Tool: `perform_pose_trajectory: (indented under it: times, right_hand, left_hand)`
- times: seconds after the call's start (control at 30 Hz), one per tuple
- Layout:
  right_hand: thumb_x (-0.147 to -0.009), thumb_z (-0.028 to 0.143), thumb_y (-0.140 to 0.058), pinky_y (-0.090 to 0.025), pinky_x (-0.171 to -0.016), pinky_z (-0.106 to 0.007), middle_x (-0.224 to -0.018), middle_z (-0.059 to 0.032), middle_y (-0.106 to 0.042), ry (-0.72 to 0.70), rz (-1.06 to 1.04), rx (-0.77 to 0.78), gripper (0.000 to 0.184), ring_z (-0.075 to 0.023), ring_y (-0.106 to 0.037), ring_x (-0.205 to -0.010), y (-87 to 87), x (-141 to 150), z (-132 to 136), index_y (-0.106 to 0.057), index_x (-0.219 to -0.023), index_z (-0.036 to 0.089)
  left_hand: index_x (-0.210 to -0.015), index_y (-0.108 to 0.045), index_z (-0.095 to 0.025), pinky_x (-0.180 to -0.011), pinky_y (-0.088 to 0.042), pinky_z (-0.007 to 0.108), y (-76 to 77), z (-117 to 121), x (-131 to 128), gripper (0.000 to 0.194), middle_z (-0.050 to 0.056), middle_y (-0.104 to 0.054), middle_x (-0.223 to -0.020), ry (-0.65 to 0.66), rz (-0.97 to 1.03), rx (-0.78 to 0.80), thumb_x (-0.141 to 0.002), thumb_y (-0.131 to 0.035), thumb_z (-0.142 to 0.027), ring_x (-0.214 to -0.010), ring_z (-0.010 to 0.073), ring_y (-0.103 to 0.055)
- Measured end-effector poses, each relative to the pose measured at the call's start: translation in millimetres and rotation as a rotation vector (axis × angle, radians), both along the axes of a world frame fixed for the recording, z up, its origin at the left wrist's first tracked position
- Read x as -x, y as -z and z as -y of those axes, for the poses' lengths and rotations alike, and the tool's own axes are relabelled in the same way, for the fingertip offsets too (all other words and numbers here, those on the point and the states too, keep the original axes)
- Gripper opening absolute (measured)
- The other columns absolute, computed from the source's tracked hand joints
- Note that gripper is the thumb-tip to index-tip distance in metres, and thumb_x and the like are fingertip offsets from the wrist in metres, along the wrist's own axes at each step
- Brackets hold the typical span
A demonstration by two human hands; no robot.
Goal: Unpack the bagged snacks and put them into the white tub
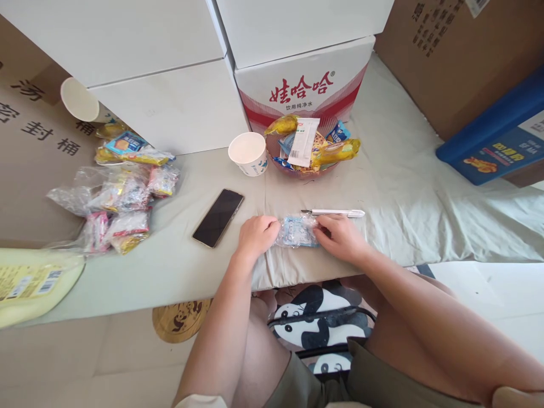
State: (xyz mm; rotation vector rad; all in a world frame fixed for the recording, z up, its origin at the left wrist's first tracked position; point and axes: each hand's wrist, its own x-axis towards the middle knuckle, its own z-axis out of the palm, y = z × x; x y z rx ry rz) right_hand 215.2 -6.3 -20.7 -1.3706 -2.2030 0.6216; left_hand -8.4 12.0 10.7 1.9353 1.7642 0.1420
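A blue-and-white printed packet in clear, crinkled plastic (300, 232) lies near the front edge of the cloth-covered surface. My left hand (258, 233) has its fingers closed on the left end of the plastic. At the other end, my right hand (340, 235) pinches the wrapping between thumb and fingers. Just behind the packet and my right hand lies a slim white pen-like tool (340, 213) with a thin dark tip pointing left. A black-screened phone (218, 217) rests to the left of my left hand.
Behind the hands stand a paper cup (249, 154) and a bowl (304, 170) heaped with wrapped snacks. Plastic-wrapped packets (123, 190) pile up at left, near a yellow jug (34, 286). White boxes (161, 102) line the back; a blue container (497, 136) leans at right.
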Motion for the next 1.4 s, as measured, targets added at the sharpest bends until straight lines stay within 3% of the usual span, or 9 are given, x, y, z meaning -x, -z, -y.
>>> perform_pose_trajectory:
  times: [0.43,0.63,0.73,0.87,1.03,1.13,1.23,1.33,1.4]
  right_hand:
    - [-0.091,0.026,-0.045,-0.034,-0.070,-0.031,-0.071,-0.0038,-0.059,-0.031,0.094,-0.005,0.022,-0.0186,-0.055,-0.071,-0.7,0,4,-0.042,-0.070,0.022]
    - [-0.090,0.026,-0.044,-0.033,-0.067,-0.031,-0.065,-0.0023,-0.055,-0.030,0.042,-0.002,0.024,-0.0172,-0.052,-0.065,-3.2,0,3,-0.038,-0.067,0.023]
    - [-0.089,0.027,-0.044,-0.032,-0.060,-0.029,-0.060,-0.0005,-0.051,0.030,-0.028,0.017,0.025,-0.0153,-0.047,-0.058,-6.1,0,5,-0.035,-0.065,0.023]
    - [-0.082,0.027,-0.046,-0.036,-0.057,-0.028,-0.062,0.0007,-0.055,0.193,-0.146,0.046,0.006,-0.0153,-0.050,-0.057,-10.0,-3,8,-0.050,-0.081,0.023]
    - [-0.078,0.021,-0.044,-0.038,-0.054,-0.029,-0.055,0.0051,-0.052,0.378,-0.205,0.097,0.035,-0.0164,-0.049,-0.049,-12.3,-11,8,-0.054,-0.112,0.021]
    - [-0.076,0.015,-0.043,-0.040,-0.056,-0.030,-0.060,0.0039,-0.057,0.383,-0.197,0.074,0.052,-0.0180,-0.053,-0.052,-10.8,-16,7,-0.050,-0.127,0.022]
    - [-0.078,0.016,-0.045,-0.048,-0.068,-0.034,-0.094,-0.0067,-0.067,0.319,-0.187,-0.045,0.049,-0.0215,-0.063,-0.076,-8.7,-18,6,-0.055,-0.126,0.023]
    - [-0.085,0.026,-0.051,-0.050,-0.081,-0.039,-0.114,-0.0133,-0.062,0.280,-0.157,-0.150,0.025,-0.0262,-0.063,-0.100,-7.2,-17,5,-0.063,-0.106,0.022]
    - [-0.085,0.031,-0.056,-0.049,-0.086,-0.041,-0.116,-0.0139,-0.063,0.251,-0.118,-0.201,0.012,-0.0273,-0.062,-0.103,-6.6,-16,5,-0.062,-0.091,0.022]
  left_hand:
    - [-0.055,-0.039,-0.022,-0.061,-0.017,0.034,-1.1,7,-8,0.027,0.005,-0.053,-0.059,0.045,-0.107,-0.020,-0.082,-0.039,-0.028,-0.061,0.0205,-0.046]
    - [-0.055,-0.034,-0.021,-0.061,-0.016,0.034,0.6,4,-7,0.028,0.002,-0.044,-0.056,0.023,-0.061,-0.028,-0.082,-0.039,-0.027,-0.058,0.0185,-0.038]
    - [-0.054,-0.032,-0.021,-0.060,-0.018,0.033,2.3,3,-3,0.028,0.000,-0.037,-0.054,-0.051,0.073,-0.026,-0.081,-0.039,-0.026,-0.057,0.0165,-0.035]
    - [-0.055,-0.031,-0.021,-0.058,-0.024,0.031,7.4,1,4,0.025,-0.002,-0.033,-0.055,-0.199,0.449,-0.074,-0.079,-0.038,-0.024,-0.058,0.0143,-0.037]
    - [-0.061,-0.042,-0.021,-0.053,-0.028,0.027,17.4,-4,11,0.018,-0.003,-0.034,-0.056,-0.398,0.730,-0.147,-0.079,-0.041,-0.024,-0.054,0.0125,-0.037]
    - [-0.086,-0.057,-0.021,-0.056,-0.038,0.025,19.9,-6,14,0.014,-0.002,-0.051,-0.069,-0.482,0.717,-0.211,-0.080,-0.045,-0.023,-0.059,0.0126,-0.047]
    - [-0.114,-0.059,-0.022,-0.073,-0.050,0.027,17.1,-4,15,0.032,0.006,-0.062,-0.106,-0.375,0.680,-0.313,-0.087,-0.042,-0.028,-0.086,0.0160,-0.061]
    - [-0.105,-0.068,-0.021,-0.096,-0.050,0.034,13.2,-1,14,0.031,0.010,-0.056,-0.126,-0.128,0.601,-0.316,-0.088,-0.050,-0.039,-0.116,0.0231,-0.057]
    - [-0.096,-0.072,-0.020,-0.105,-0.046,0.037,12.3,2,12,0.023,0.010,-0.056,-0.126,-0.043,0.520,-0.302,-0.081,-0.064,-0.036,-0.121,0.0247,-0.056]
